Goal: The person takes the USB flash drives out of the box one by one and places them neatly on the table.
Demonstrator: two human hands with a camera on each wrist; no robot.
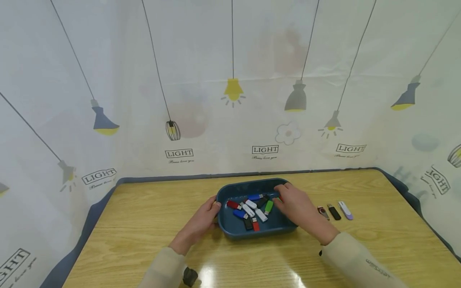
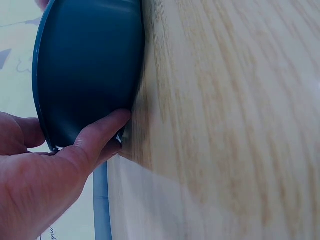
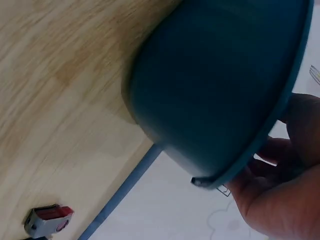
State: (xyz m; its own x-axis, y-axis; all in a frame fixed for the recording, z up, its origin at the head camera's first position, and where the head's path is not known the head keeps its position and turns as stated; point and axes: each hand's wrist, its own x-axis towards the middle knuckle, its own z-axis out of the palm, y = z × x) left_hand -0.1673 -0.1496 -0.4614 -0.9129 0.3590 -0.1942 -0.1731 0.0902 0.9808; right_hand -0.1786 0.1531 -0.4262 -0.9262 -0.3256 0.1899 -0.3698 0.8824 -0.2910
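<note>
A dark blue tray point(image 1: 230, 236) on the table holds several USB flash drives in red, blue, white, black and green, such as a green flash drive point(image 1: 268, 207) and a white flash drive point(image 1: 261, 215). My left hand point(image 1: 201, 218) grips the tray's left end, its thumb at the rim and fingers against the outer wall point(image 2: 90, 65). Over the right end, my right hand point(image 1: 297, 204) reaches past the rim, thumb and forefinger spread apart inside the tray. Bits of red and green show beside those fingers, mostly hidden by the hand.
Right of the tray, three flash drives lie in a row on the wooden table point(image 1: 144, 224): a red and silver one point(image 1: 323, 212), a black one point(image 1: 334, 212) and a white and purple one point(image 1: 345, 210). A lamp-printed curtain point(image 1: 216, 160) stands behind the table.
</note>
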